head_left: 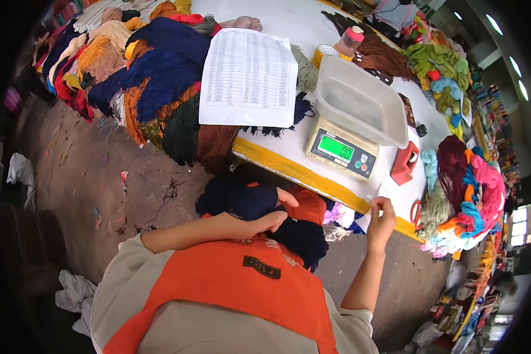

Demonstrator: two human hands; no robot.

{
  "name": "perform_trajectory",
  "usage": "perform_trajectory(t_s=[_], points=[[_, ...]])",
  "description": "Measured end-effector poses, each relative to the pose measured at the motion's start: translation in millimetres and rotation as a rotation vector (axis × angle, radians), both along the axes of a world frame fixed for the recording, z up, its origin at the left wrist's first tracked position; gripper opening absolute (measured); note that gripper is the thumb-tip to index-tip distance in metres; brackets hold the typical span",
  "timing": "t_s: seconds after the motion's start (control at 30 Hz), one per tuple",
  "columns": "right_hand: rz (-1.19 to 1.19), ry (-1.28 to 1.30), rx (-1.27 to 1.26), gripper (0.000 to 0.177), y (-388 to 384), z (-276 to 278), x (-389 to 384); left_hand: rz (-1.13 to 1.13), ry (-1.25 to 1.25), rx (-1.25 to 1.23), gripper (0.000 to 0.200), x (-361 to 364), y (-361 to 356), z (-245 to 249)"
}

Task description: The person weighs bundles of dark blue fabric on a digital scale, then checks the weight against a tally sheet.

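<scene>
My left hand (268, 218) is curled round a bundle of navy yarn (233, 199) at my lap, against the orange apron. More dark yarn (301, 239) hangs below that hand, beside an orange bundle (308, 206). At the table's front edge, the thumb and fingers of my right hand (382, 221) pinch what looks like a small white slip of paper (364, 223). A digital scale (342, 150) with a lit green display stands just beyond that hand. On the scale sits a clear plastic tub (360, 97) with nothing visible in it.
A printed sheet (248, 79) lies over heaped yarn (153, 65) at the left. Right of the scale are a red tape dispenser (405, 163), red-handled scissors (416, 213) and colourful skeins (463, 194). A pink-capped bottle (350, 40) stands behind the tub. The table has a yellow edge (295, 171).
</scene>
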State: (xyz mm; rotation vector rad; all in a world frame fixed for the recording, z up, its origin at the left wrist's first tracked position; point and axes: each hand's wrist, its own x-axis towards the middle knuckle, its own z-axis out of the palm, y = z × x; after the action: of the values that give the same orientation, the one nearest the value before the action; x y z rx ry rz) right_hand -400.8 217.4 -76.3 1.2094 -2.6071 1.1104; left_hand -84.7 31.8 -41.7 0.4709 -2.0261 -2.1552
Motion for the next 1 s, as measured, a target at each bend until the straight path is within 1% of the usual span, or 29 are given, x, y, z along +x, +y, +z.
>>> perform_trajectory(t_s=[0.07, 0.1, 0.13, 0.17, 0.2, 0.23, 0.27, 0.33, 0.37, 0.4, 0.43, 0.47, 0.5, 0.53, 0.57, 0.6, 0.63, 0.67, 0.7, 0.73, 0.77, 0.8, 0.83, 0.87, 0.9, 0.97, 1.0], points=[[0.356, -0.312, 0.003, 0.007, -11, 31, 41, -0.015, 0.023, -0.037, 0.035, -5, 2, 4], [0.571, -0.231, 0.044, 0.009, -17, 45, 60, -0.036, 0.049, -0.074, 0.037, -8, 3, 6], [0.783, -0.143, 0.084, 0.012, -24, 58, 76, -0.065, 0.114, -0.162, 0.040, -12, 4, -9], [0.900, -0.043, 0.124, 0.014, -35, 72, 89, -0.119, 0.137, -0.339, 0.042, -14, 3, -13], [1.016, 0.062, 0.167, 0.017, -44, 80, 99, -0.180, 0.146, -0.454, 0.046, -16, 2, -10], [1.021, 0.096, 0.174, 0.019, -46, 75, 106, -0.238, 0.161, -0.567, 0.049, -18, 0, -6], [1.022, 0.101, 0.173, 0.019, -51, 73, 111, -0.236, 0.163, -0.570, 0.049, -17, 2, -3], [1.060, 0.068, 0.104, 0.020, -59, 71, 119, -0.221, 0.001, -0.064, 0.052, -14, 5, -1], [1.027, 0.056, 0.104, 0.019, -62, 69, 122, -0.215, 0.003, -0.067, 0.052, -12, 4, -2], [1.032, 0.058, 0.102, 0.019, -64, 66, 124, -0.159, 0.035, -0.087, 0.053, -11, 3, -5], [0.966, 0.019, 0.081, 0.020, -66, 61, 125, -0.105, 0.066, -0.108, 0.055, -9, 2, -6], [0.898, -0.021, 0.062, 0.021, -68, 55, 127, -0.101, 0.065, -0.109, 0.055, -7, 1, -3], [0.901, -0.021, 0.060, 0.021, -68, 46, 129, -0.065, 0.063, -0.147, 0.055, -5, -1, 3], [0.815, -0.427, 0.000, 0.023, -66, 34, 132, -0.031, 0.062, -0.184, 0.056, -3, -2, 7], [0.703, -0.826, -0.062, 0.025, -66, 23, 133, -0.027, 0.056, -0.162, 0.058, -1, -3, 10], [0.789, -0.787, -0.094, 0.027, -69, 16, 132, -0.028, 0.056, -0.162, 0.058, -1, -2, 8], [0.789, -0.786, -0.093, 0.027, -69, 11, 132, -0.006, 0.125, -0.170, 0.059, -1, -2, 4], [0.826, -0.903, -0.104, 0.028, -68, 8, 134, 0.017, 0.195, -0.177, 0.061, -2, -1, 0], [0.863, -1.021, -0.114, 0.029, -67, 7, 135, 0.018, 0.197, -0.176, 0.061, -3, 0, -2], [0.817, -1.161, -0.015, 0.028, -66, 27, 137, 0.055, 0.244, -0.314, 0.063, -4, 1, -5], [0.817, -1.161, -0.014, 0.028, -65, 35, 137, 0.093, 0.291, -0.451, 0.065, -6, 1, -6], [0.747, -1.178, 0.011, 0.027, -65, 40, 137, 0.093, 0.291, -0.450, 0.065, -6, 2, -6], [0.677, -1.195, 0.036, 0.027, -64, 42, 137, 0.099, 0.234, -0.486, 0.056, -7, 2, -5], [0.632, -1.195, -0.020, 0.026, -64, 41, 139, 0.104, 0.177, -0.522, 0.048, -7, 3, -4], [0.631, -1.195, -0.020, 0.026, -64, 39, 139, 0.103, 0.178, -0.521, 0.048, -7, 1, -6], [0.654, -1.027, -0.067, 0.028, -62, 34, 139, 0.032, 0.110, -0.776, 0.021, -5, -4, -11], [0.655, -1.027, -0.067, 0.028, -62, 35, 140, 0.032, 0.110, -0.776, 0.021, -5, -4, -8]])
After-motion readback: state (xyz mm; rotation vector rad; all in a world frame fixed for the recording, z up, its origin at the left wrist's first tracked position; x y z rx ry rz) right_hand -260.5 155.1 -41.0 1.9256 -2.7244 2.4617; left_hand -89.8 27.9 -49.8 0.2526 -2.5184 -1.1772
